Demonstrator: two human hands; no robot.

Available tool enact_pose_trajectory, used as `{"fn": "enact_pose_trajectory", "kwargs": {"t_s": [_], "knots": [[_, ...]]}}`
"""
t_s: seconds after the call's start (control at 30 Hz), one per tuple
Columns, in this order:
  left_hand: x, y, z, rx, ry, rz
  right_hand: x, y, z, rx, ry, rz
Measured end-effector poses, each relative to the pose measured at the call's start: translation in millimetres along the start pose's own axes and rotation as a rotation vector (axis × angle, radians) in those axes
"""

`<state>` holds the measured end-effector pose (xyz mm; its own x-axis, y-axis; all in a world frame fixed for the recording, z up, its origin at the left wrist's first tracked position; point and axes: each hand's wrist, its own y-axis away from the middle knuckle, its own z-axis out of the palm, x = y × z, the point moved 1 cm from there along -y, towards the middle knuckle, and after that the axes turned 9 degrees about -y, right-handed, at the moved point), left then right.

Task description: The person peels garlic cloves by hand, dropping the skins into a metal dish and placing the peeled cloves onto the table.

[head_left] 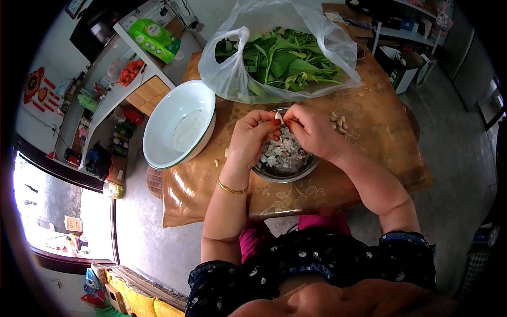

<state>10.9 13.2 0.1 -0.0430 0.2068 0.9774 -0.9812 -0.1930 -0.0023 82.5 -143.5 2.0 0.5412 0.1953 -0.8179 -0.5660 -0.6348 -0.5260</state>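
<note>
A pale garlic clove (279, 117) is pinched between the fingertips of both hands. My left hand (252, 135) grips it from the left, closed, with a gold bracelet at the wrist. My right hand (312, 132) is closed on its other side, fingers bent over the top. Directly below sits a metal bowl (285, 179) holding a heap of papery garlic skins (287, 152). My hands partly cover its far rim. Peeled cloves (216, 162) lie on the table left of the bowl. Several unpeeled garlic cloves (338, 122) are grouped beyond my right wrist.
A white enamel basin (153, 150) stands at the table's left side. At the back, a clear plastic bag (224, 79) is full of green leafy stems (285, 58). The patterned brown cloth (380, 153) covers the table. A shelf unit (142, 87) is to the left.
</note>
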Motion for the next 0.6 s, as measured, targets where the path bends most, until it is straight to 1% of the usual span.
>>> {"fn": "enact_pose_trajectory", "kwargs": {"t_s": [0.2,0.5,0.6], "knots": [[-1.6,-1.0,-1.0,-0.019,-0.036,0.012,-2.8,1.0,1.4,0.002,0.123,-0.085],[1.4,1.6,1.4,-0.021,-0.065,0.0,-5.2,2.7,1.2,-0.034,0.237,-0.102],[0.4,0.3,-1.1,-0.045,-0.032,-0.012,-4.2,2.6,1.8,-0.005,0.142,-0.068]]}}
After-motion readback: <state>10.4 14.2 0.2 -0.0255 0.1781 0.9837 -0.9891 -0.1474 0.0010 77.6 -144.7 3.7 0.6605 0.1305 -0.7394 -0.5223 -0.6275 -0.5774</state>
